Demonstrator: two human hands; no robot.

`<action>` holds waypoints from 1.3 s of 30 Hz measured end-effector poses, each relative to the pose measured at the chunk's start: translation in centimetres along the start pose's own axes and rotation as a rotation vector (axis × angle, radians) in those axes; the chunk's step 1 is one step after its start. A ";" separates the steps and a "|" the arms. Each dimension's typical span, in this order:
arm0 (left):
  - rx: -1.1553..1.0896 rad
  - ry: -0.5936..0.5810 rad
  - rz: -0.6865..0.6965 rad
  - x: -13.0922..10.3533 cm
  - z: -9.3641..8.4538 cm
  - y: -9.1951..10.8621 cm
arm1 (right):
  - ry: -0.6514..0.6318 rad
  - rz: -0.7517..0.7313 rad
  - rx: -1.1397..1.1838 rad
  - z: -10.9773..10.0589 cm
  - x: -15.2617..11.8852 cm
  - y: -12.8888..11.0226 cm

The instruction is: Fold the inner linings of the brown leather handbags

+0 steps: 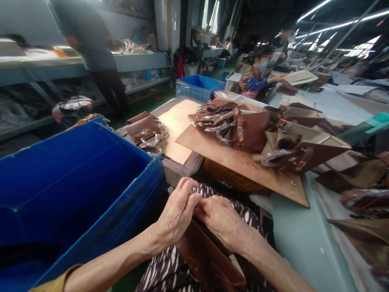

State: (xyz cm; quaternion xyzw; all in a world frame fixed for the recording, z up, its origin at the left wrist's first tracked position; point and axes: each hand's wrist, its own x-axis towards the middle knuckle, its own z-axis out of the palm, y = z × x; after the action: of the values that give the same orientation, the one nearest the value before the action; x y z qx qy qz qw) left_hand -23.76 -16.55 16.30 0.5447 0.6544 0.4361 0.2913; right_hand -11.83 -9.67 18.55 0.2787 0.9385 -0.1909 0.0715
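A dark brown handbag [206,255] lies at a slant across my lap, over patterned clothing. At its far end my left hand [179,209] is closed, thumb against curled fingers. Close against it, my right hand [223,219] is closed over the bag's upper edge, knuckles up. The fingertips of both hands meet there, and the exact part of the bag they pinch is hidden. Beyond my hands, brown handbags [251,129] with plastic-wrapped handles stand on a brown board [225,152].
A big blue bin [142,182] stands close on my left. More brown bags [144,129] lie beside a tan sheet [182,121] ahead. Under the board is an orange crate [231,176]. A pale green table [306,235] borders my right. One person [85,40] stands at the left bench; another [253,79] sits ahead.
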 end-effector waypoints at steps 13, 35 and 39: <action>-0.171 -0.093 -0.167 -0.7 -1.0 2.0 | 0.216 0.309 -0.292 -7.1 0.1 3.8; 0.035 -1.076 -0.333 5.1 -6.0 0.0 | -0.138 0.093 0.150 -2.2 -4.1 5.2; 0.154 -0.982 -0.223 3.4 -5.4 -0.7 | -0.197 0.162 0.469 0.2 -4.7 5.3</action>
State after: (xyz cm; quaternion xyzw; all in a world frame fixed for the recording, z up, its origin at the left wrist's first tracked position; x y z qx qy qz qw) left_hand -29.51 -14.63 18.39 0.6323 0.5245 0.0454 0.5684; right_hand -4.99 -7.96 17.75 0.3418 0.8318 -0.4229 0.1112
